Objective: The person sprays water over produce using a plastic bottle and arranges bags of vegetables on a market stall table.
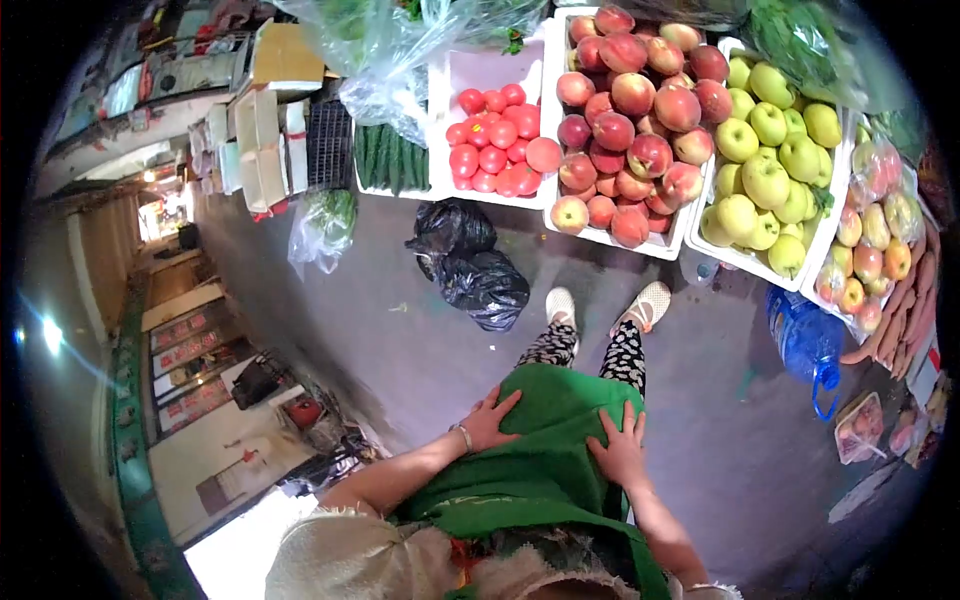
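Resting on green apron [553, 440], near opposite side edges: left hand [490, 422], right hand [621, 453], fingers spread, holding nothing visible | Done: apron worn, spread | Remaining, by judgement: minor creases

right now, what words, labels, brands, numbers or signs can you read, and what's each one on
None can be read.
Reddish panels at far left: marks like lettering, too small and blurred.
Green apron: no legible text.
Blue plastic bottle: no legible label.
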A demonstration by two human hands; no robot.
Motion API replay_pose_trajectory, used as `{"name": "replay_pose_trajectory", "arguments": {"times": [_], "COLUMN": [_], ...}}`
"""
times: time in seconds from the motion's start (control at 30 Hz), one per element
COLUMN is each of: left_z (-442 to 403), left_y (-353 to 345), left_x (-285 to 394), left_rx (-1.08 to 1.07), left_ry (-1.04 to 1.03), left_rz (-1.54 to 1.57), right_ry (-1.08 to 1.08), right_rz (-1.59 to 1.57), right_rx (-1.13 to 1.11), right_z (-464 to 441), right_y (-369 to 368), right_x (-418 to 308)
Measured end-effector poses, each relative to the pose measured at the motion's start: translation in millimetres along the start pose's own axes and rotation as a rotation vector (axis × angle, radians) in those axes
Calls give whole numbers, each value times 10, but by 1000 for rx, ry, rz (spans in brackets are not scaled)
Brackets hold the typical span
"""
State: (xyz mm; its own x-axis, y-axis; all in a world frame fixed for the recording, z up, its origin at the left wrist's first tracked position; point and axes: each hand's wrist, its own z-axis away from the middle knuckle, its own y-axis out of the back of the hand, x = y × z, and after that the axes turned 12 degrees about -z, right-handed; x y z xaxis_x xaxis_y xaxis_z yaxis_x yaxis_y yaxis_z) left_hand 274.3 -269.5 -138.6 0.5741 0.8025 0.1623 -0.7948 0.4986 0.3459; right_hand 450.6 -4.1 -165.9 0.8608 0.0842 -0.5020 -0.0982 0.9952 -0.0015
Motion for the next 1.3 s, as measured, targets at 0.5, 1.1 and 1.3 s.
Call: {"name": "replay_pose_trajectory", "arguments": {"times": [0.5, 1.1, 1.3], "left_z": [161, 721, 605], "left_y": [-1542, -2383, -2604], "left_x": [-662, -1537, -1832], "left_rx": [49, 285, 449], "left_ry": [23, -157, -129], "left_rz": [172, 741, 844], "right_ry": [-139, 364, 129], "right_rz": [247, 321, -272], "right_rx": [-21, -250, -310], "right_z": [-77, 37, -137], "right_y": [-649, -1722, -1278], "right_x": [-257, -514, -600]}}
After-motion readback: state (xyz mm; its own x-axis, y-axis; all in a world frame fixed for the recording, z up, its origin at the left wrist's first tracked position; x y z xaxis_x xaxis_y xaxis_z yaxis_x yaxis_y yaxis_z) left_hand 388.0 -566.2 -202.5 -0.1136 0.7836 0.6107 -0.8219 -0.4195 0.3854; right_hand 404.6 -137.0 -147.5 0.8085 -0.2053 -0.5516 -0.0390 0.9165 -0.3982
